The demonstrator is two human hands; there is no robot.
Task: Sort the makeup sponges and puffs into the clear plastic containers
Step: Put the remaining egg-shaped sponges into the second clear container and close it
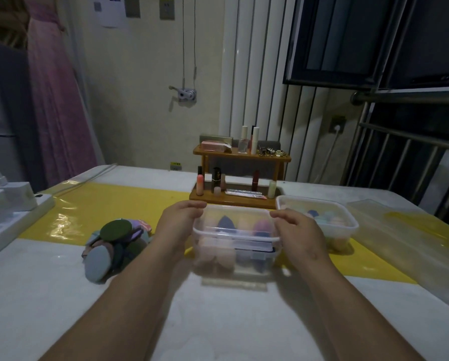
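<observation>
My left hand (177, 221) and right hand (296, 230) grip the clear sponge container (236, 246) between them; I judge uneven squeezing could tip it.

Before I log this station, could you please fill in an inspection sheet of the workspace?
Surface: white table with a yellow strip.
Job's things: near container holds sponges; second container, right of it, holds more; puffs piled left.
Clutter: wooden cosmetics rack behind; white blocks far left.
Grippers: left hand and right hand grip the near container's ends.
Cables: white cable runs to a wall socket.
Surroundings: radiator, dark window, pink garment.
</observation>
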